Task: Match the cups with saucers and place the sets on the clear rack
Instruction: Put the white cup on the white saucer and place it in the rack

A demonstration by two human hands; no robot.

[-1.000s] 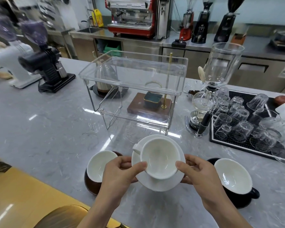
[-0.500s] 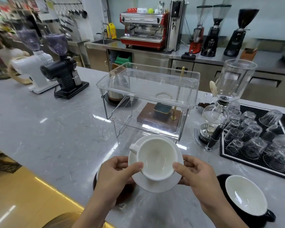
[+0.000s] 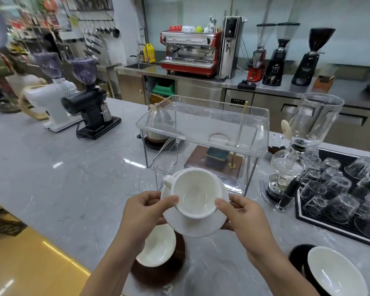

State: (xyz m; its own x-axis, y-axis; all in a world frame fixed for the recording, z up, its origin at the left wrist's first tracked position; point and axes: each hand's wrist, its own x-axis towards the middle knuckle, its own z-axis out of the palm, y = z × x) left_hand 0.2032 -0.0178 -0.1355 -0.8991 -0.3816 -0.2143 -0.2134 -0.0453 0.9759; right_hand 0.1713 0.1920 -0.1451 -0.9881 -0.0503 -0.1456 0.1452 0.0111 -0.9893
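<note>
Inspector: Hands, condition?

Recorder: The left hand (image 3: 143,212) grips the white saucer (image 3: 198,224) from its left side, fingers curled beneath it and thumb pressed to the wall of the white cup (image 3: 195,193). The right hand (image 3: 246,218) grips the same saucer from the right side, thumb likewise on the cup's wall.

Inspector: Position of the set?

Recorder: The cup sits upright on the saucer, handle turned to the far left. Both are held off the table (image 3: 62,167), above its near part, just in front of the clear rack (image 3: 203,124), which stands mid-table.

Inspector: Other cups?

Recorder: A brown cup (image 3: 158,246), white inside, rests on a brown saucer (image 3: 158,272) at the near edge, partly hidden below the left hand. A black cup (image 3: 333,272), white inside, sits on a black saucer (image 3: 297,255) at the near edge, further right.

Inspector: Remainder?

Recorder: A siphon brewer (image 3: 308,133) stands just right of the rack. Upturned glasses (image 3: 333,189) cover a black mat (image 3: 308,221) toward the right edge. A white grinder (image 3: 58,103) and a black grinder (image 3: 90,110) stand side by side toward the far left.
</note>
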